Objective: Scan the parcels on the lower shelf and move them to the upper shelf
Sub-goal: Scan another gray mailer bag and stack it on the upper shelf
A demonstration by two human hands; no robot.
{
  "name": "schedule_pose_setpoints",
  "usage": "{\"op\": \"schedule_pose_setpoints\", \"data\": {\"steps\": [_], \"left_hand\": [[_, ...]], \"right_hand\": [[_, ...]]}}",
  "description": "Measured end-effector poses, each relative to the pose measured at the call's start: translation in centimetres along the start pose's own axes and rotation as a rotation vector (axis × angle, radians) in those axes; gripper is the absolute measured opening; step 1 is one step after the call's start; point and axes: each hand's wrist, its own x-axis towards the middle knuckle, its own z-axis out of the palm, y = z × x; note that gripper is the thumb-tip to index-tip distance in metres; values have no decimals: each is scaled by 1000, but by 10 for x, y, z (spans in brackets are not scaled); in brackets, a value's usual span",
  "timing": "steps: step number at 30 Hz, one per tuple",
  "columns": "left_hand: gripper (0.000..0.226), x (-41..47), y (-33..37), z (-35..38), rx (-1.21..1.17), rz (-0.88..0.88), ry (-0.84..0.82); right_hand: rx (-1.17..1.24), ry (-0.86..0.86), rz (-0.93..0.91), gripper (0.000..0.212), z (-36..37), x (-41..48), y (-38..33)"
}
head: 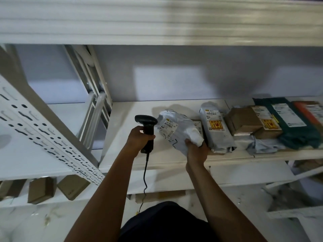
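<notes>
Parcel [176,131] tilted label-up in right hand [196,151] grip, so the scanner [146,126] clenched by left hand [139,138] can read it

nothing is reading cleanly here, the print is blurring out. the white bag [181,137] is showing a white label [168,127] with barcodes and a small yellow logo, and black handwritten strokes below it. the grey pouch [218,137] is wearing a yellow-and-red sticker [215,126] with a broken-glass sign, and the brown box [244,121] is carrying a matching sticker [268,124], characters too small to read.
</notes>
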Motion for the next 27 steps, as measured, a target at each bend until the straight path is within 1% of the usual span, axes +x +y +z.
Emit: {"op": "schedule_pose_setpoints", "data": {"steps": [3,6,9,11,15,17,19,20,21,22,23,24,25,26,27], "left_hand": [[57,7,-14,12,73,-47,116],[52,11,-21,20,209,-94,186],[44,19,-20,21,267,-126,198],[43,26,-17,22,283,-146,197],[55,32,-24,22,353,-160,201],[54,35,-28,21,415,-141,188],[56,39,-29,23,457,-153,157],[63,38,-26,25,464,-159,157],[69,37,-22,27,469,-173,197],[70,30,-14,28,472,-155,275],[63,23,-5,29,466,-106,350],[50,21,1,32,434,-12,371],[38,16,8,36,363,84,304],[36,9,16,41,237,141,192],[40,4,24,46,78,137,69]], "right_hand": [[-6,19,13,56,-1,-1,1],[-19,25,47,61,0,-7,4],[71,19,113,61,2,-13,13],[102,22,121,62,4,-14,16],[171,44,119,66,5,-12,14],[194,51,140,70,7,-11,12],[197,40,180,66,10,-13,9],[223,37,200,62,12,-11,8],[275,35,214,60,14,-11,5],[336,30,224,63,15,-11,0],[399,30,233,68,15,-11,-5],[453,20,234,73,15,-10,-11],[496,5,242,76,16,-10,-14],[523,-4,245,76,18,-12,-16],[538,-34,248,72,20,-16,-18]]}}
